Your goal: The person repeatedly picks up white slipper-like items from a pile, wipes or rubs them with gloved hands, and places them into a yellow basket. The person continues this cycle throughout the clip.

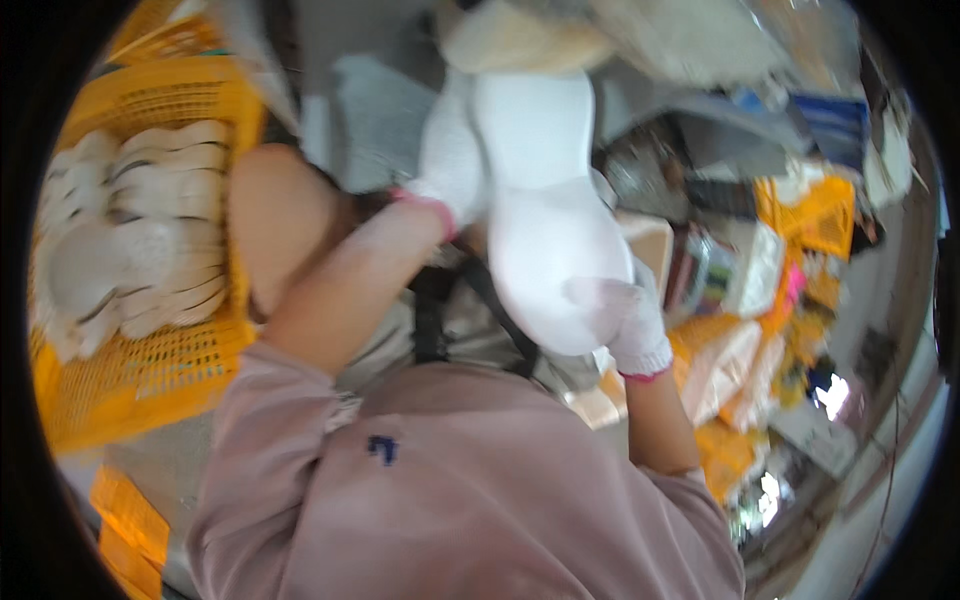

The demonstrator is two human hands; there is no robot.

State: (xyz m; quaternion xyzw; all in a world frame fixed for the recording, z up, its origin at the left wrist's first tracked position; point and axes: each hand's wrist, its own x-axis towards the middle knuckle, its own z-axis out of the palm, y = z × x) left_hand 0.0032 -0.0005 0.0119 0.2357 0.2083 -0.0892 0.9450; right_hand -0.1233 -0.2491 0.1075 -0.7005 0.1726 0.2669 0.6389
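Observation:
A white shoe sole (545, 200), broad at its near end and narrower toward the far end, is held in front of my body. My left hand (452, 150), in a white glove with a pink cuff, grips its left edge; the fingertips are hidden. At the near right end, my right hand (632, 325) wears the same kind of glove and closes around the rim with the thumb on the sole's face. Just beyond the sole lies a cream, rounded piece (525, 40), blurred by motion.
On the left stands a yellow plastic crate (165, 385) with several off-white soles (175, 215) stacked inside. Another yellow crate (820, 215) and a blue crate (835, 130) are at the far right. Yellow and pale bags (715, 370) lie to my right.

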